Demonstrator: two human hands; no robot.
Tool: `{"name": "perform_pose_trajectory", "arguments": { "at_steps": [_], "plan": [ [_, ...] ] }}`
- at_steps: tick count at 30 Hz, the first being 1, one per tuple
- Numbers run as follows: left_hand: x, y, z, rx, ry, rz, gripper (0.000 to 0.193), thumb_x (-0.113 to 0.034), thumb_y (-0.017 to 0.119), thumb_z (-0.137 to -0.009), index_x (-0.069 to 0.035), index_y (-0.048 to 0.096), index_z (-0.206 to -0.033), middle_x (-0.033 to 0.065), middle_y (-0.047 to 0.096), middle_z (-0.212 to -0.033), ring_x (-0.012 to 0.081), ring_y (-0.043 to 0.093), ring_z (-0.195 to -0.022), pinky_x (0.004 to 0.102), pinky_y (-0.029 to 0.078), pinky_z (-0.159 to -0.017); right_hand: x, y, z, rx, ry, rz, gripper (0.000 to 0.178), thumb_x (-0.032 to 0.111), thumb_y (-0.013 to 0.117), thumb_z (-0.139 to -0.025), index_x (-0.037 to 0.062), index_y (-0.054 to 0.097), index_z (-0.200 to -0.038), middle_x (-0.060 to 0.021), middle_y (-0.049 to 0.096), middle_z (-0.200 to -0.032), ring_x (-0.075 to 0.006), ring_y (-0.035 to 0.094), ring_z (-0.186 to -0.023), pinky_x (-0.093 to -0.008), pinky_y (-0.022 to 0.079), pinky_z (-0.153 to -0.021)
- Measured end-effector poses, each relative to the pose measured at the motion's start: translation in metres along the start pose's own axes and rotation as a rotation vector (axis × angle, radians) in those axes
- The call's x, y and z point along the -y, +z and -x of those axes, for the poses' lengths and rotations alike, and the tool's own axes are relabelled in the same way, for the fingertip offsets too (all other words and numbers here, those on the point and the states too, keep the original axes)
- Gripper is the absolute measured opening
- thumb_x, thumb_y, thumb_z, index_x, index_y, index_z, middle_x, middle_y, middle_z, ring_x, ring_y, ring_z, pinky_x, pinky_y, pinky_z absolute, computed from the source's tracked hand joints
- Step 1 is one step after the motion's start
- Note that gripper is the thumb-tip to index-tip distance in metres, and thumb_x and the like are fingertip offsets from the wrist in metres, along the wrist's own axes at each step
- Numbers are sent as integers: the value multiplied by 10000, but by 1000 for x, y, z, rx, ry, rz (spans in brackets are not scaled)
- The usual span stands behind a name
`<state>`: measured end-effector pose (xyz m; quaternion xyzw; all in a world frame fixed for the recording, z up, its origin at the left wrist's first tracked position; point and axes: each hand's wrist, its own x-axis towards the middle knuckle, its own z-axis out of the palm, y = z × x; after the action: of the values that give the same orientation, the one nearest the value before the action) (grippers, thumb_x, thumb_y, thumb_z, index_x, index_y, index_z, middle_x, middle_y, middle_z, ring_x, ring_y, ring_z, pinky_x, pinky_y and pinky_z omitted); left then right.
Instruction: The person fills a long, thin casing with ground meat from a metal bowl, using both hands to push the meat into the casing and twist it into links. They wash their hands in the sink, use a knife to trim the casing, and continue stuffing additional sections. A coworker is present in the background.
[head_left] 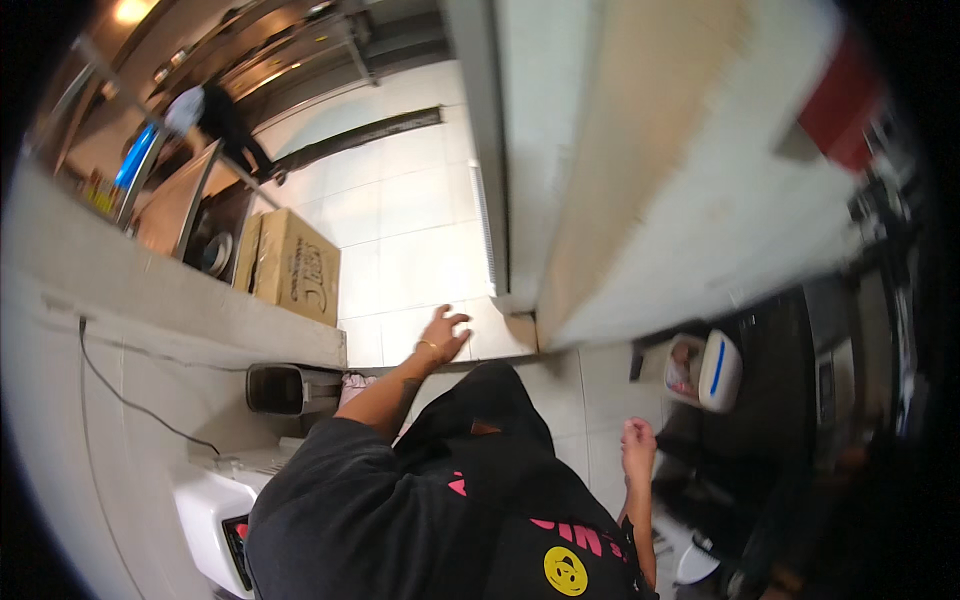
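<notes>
Reaching forward past my knee, my left hand (445, 332) hangs over the tiled floor with its fingers spread and nothing in them. A thin bracelet (428, 346) circles that wrist. My right hand (637, 436) hangs low at my side, fingers curled in, with no object showing in it. Nearest to it on the right is a white bin (718, 372) with a blue stripe and some contents inside. I wear a dark shirt (400, 520) with pink lettering and a yellow smiley.
A doorway with a low step (500, 352) opens ahead between white walls. Beyond it, a cardboard box (297, 268) stands at the left, and a person (222, 118) bends beside metal kitchen shelving. A dark bin (275, 389) and a white appliance (210, 520) are at my left.
</notes>
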<state>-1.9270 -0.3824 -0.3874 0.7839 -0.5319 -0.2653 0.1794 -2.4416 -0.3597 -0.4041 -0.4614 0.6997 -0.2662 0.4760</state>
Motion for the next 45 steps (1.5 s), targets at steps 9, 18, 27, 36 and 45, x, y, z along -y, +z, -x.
{"name": "perform_pose_trajectory", "arguments": {
  "at_steps": [9, 18, 27, 36, 45],
  "plan": [
    [270, -168, -75, -603, -360, 207, 445, -297, 768, -879, -103, 693, -1272, 248, 525, -1360, 408, 548, -1246, 435, 453, -1102, 279, 333, -51, 765, -392, 128, 418, 255, 761, -949, -10, 649, -1251, -16, 661, -924, -91, 585, -827, -260, 508, -772],
    [257, -326, -223, -568, -163, 320, 461, -275, 777, -886, -155, 654, -1313, 239, 441, -1427, 412, 491, -1313, 451, 450, -1114, 510, 558, -145, 737, -362, 140, 413, 226, 730, -967, 36, 605, -1311, -26, 657, -940, -117, 595, -850, -284, 503, -755],
    [255, -487, -399, -493, -68, 312, 467, -297, 709, -936, -175, 622, -1378, 204, 346, -1533, 381, 600, -1218, 448, 495, -1073, 656, 624, -314, 441, -216, -32, 341, 267, 658, -1006, 68, 582, -1272, -17, 601, -888, -111, 564, -676, -270, 474, -571],
    [333, -626, -479, -817, -372, 227, 422, -290, 720, -936, -168, 650, -1333, 195, 410, -1484, 353, 642, -1152, 427, 524, -1004, 909, 882, -446, 774, -441, 70, 398, 277, 650, -1022, 27, 544, -1313, -17, 576, -895, -91, 520, -655, -253, 443, -572],
    [462, -733, -609, -1122, -511, 317, 350, -190, 785, -875, -115, 723, -1211, 215, 433, -1462, 332, 667, -1088, 434, 536, -995, 1078, 1179, -499, 1060, -692, 268, 431, 235, 684, -1002, 21, 534, -1345, -5, 580, -854, -84, 515, -648, -259, 451, -578]
  ]
}}
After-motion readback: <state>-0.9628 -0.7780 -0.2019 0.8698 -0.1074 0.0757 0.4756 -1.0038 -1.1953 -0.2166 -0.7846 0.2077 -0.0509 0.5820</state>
